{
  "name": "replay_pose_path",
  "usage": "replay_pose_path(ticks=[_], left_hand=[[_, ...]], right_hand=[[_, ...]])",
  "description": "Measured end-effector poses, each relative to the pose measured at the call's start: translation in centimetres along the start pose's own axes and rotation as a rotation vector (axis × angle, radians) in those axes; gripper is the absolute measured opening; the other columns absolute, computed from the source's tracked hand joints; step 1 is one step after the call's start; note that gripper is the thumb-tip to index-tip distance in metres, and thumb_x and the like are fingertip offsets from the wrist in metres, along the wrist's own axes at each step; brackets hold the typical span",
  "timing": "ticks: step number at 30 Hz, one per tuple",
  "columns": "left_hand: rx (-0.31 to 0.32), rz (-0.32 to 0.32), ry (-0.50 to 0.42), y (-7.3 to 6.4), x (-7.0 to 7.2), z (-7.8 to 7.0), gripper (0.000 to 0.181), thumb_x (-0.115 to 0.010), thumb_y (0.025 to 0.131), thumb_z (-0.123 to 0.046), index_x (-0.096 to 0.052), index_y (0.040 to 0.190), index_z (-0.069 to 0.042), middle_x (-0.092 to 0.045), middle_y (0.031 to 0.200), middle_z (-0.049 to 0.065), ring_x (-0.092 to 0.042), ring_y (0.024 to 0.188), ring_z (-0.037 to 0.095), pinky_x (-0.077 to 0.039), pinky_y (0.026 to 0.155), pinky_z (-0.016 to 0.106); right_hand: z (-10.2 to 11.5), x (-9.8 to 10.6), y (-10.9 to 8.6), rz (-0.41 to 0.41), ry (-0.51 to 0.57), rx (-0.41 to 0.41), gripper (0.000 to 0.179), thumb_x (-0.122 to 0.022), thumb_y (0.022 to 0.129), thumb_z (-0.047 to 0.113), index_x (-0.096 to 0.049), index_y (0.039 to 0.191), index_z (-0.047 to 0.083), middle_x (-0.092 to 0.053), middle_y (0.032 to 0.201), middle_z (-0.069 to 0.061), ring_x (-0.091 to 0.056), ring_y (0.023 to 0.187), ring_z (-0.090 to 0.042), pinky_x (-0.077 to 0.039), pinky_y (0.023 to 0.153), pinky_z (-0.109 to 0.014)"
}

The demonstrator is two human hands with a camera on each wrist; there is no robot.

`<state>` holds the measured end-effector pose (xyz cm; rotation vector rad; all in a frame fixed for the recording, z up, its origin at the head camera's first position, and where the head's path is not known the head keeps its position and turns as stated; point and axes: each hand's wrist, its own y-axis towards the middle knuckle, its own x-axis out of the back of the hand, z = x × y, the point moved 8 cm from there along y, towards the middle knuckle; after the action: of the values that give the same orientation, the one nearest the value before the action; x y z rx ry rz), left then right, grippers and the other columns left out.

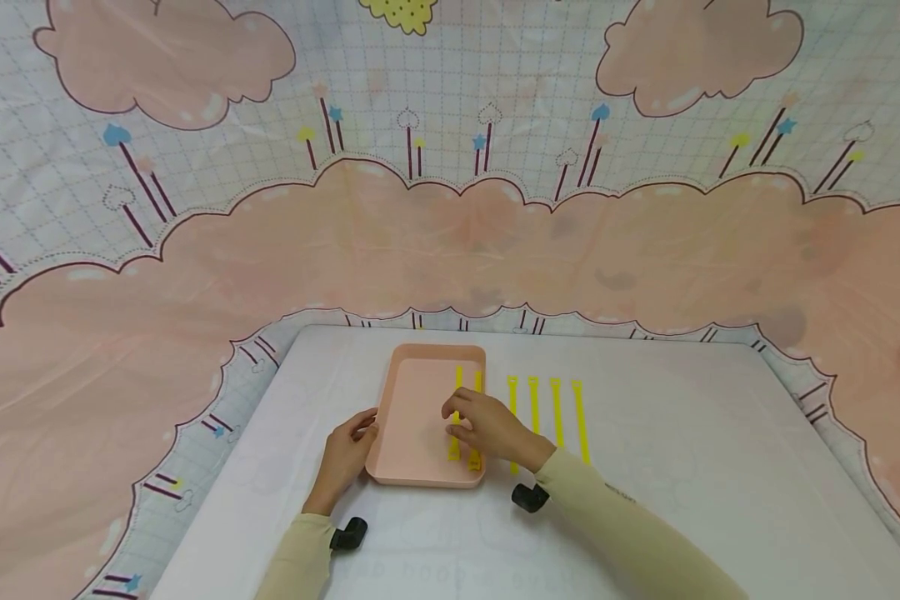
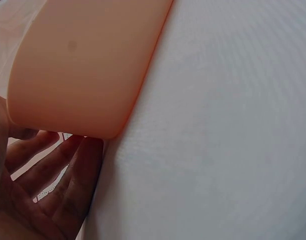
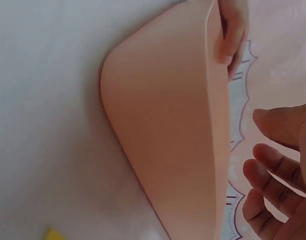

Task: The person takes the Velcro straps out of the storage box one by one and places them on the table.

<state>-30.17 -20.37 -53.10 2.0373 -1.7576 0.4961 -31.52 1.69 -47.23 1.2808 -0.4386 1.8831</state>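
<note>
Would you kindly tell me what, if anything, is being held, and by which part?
The right hand holds nothing. The left hand touches the left side of the tray; whether it actually grips it cannot be told.

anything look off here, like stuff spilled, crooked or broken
Nothing stands out as spilled, askew or broken. Two yellow strips lie in the pink tray, and four yellow strips side by side on the white table, roughly lined up. The right hand and sleeve cover parts of the strips, so those parts can't be checked.
</note>
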Motion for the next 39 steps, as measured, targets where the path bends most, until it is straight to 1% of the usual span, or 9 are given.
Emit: replay_pose_path(ticks=[3, 7, 14, 19, 24, 27, 30, 35, 39], left_hand=[[0.003, -0.003, 0.0, 0.1, 0.0, 0.1, 0.036, -0.057, 0.097, -0.013, -0.061, 0.133, -0.007, -0.066, 0.124, 0.02, -0.066, 0.11, 0.034, -0.055, 0.092, 0.045], [0.01, -0.005, 0.0, 0.1, 0.0, 0.1, 0.036, -0.058, 0.097, -0.014, -0.061, 0.133, -0.008, -0.066, 0.124, 0.019, -0.066, 0.11, 0.034, -0.055, 0.092, 0.045], [-0.004, -0.002, 0.007, 0.1, 0.0, -0.1, 0.036, -0.058, 0.097, -0.012, -0.061, 0.133, -0.007, -0.066, 0.124, 0.02, -0.067, 0.109, 0.033, -0.055, 0.091, 0.044], [-0.003, -0.001, 0.013, 0.1, 0.0, -0.1, 0.036, -0.057, 0.097, -0.011, -0.061, 0.133, -0.006, -0.066, 0.123, 0.02, -0.067, 0.109, 0.033, -0.055, 0.091, 0.044], [0.0, -0.004, 0.014, 0.0, 0.0, -0.1, 0.036, -0.057, 0.097, -0.012, -0.061, 0.132, -0.006, -0.066, 0.123, 0.02, -0.067, 0.109, 0.034, -0.055, 0.091, 0.045], [-0.002, -0.003, 0.009, -0.1, 0.1, -0.2, 0.036, -0.057, 0.097, -0.012, -0.061, 0.132, -0.006, -0.066, 0.123, 0.021, -0.067, 0.109, 0.034, -0.055, 0.092, 0.045], [-0.004, -0.006, 0.007, -0.1, 0.1, -0.2, 0.036, -0.057, 0.097, -0.012, -0.061, 0.132, -0.006, -0.066, 0.123, 0.021, -0.066, 0.11, 0.034, -0.055, 0.092, 0.045], [0.003, -0.016, 0.007, -0.3, 0.2, -0.1, 0.035, -0.057, 0.097, -0.013, -0.062, 0.131, -0.007, -0.067, 0.123, 0.019, -0.067, 0.11, 0.034, -0.055, 0.091, 0.044], [0.005, -0.017, 0.01, -0.3, 0.3, 0.0, 0.035, -0.057, 0.097, -0.013, -0.063, 0.131, -0.007, -0.067, 0.123, 0.019, -0.067, 0.11, 0.034, -0.055, 0.092, 0.045]], right_hand=[[-0.2, -0.3, 0.3, 0.03, -0.063, 0.013, 0.022, -0.069, 0.093, 0.023, -0.065, 0.113, 0.015, -0.061, 0.117, 0.003, -0.059, 0.1, -0.012, -0.053, 0.094, -0.03], [-0.4, -0.5, 0.6, 0.049, -0.118, 0.037, 0.022, -0.069, 0.093, 0.022, -0.065, 0.113, 0.016, -0.061, 0.117, 0.002, -0.056, 0.099, -0.012, -0.053, 0.091, -0.029], [-0.9, -0.8, 1.1, 0.037, -0.249, 0.075, 0.024, -0.07, 0.091, 0.022, -0.066, 0.114, 0.017, -0.062, 0.115, 0.002, -0.056, 0.1, -0.013, -0.052, 0.09, -0.027], [-0.9, -0.8, 1.5, 0.037, -0.292, 0.097, 0.024, -0.069, 0.092, 0.02, -0.066, 0.116, 0.017, -0.062, 0.114, 0.002, -0.055, 0.1, -0.014, -0.051, 0.09, -0.028], [-1.0, -1.2, 1.9, 0.068, -0.359, 0.115, 0.023, -0.069, 0.092, 0.021, -0.067, 0.115, 0.02, -0.062, 0.115, 0.002, -0.054, 0.105, -0.017, -0.05, 0.093, -0.032], [-1.1, -1.5, 2.2, 0.082, -0.427, 0.133, 0.022, -0.068, 0.093, 0.021, -0.067, 0.115, 0.023, -0.062, 0.117, 0.002, -0.054, 0.108, -0.017, -0.049, 0.09, -0.033], [-1.1, -1.8, 2.4, 0.092, -0.486, 0.149, 0.022, -0.069, 0.092, 0.021, -0.066, 0.114, 0.025, -0.062, 0.117, 0.003, -0.054, 0.106, -0.017, -0.049, 0.086, -0.033], [-1.3, -2.1, 2.7, 0.143, -0.545, 0.13, 0.022, -0.068, 0.093, 0.022, -0.065, 0.114, 0.027, -0.061, 0.116, 0.003, -0.053, 0.103, -0.016, -0.048, 0.085, -0.032], [-1.4, -2.3, 2.9, 0.175, -0.567, 0.11, 0.022, -0.066, 0.094, 0.02, -0.065, 0.115, 0.028, -0.061, 0.115, 0.002, -0.053, 0.101, -0.017, -0.05, 0.086, -0.033]])
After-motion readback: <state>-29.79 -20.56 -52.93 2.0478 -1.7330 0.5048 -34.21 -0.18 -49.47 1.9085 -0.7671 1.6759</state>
